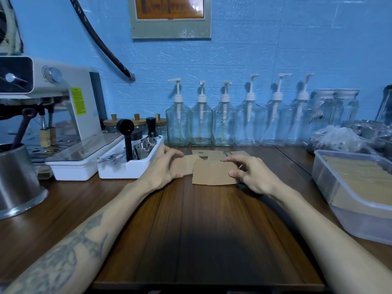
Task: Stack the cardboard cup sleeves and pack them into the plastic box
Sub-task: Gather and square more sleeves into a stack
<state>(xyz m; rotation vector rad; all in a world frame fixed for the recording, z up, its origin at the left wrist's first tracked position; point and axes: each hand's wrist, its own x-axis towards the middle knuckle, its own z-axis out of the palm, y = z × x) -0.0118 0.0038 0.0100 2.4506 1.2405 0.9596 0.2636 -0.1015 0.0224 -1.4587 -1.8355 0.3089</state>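
A flat brown cardboard cup sleeve [212, 174] is held upright near the middle of the wooden counter, pinched at its right end by my right hand [252, 175]. My left hand [163, 168] grips a second sleeve [187, 166] that sits partly behind the first. More loose sleeves [212, 154] lie flat on the counter just behind them. The clear plastic box [331, 185] stands at the right edge of the counter and holds a layer of stacked sleeves [360, 177].
A white tray [127, 169] with metal cups and a black scoop sits left of my hands, beside an espresso machine [63, 107] and a steel pitcher [17, 179]. Several glass pump bottles [201, 119] line the blue wall. A plastic bag [337, 139] lies behind the box.
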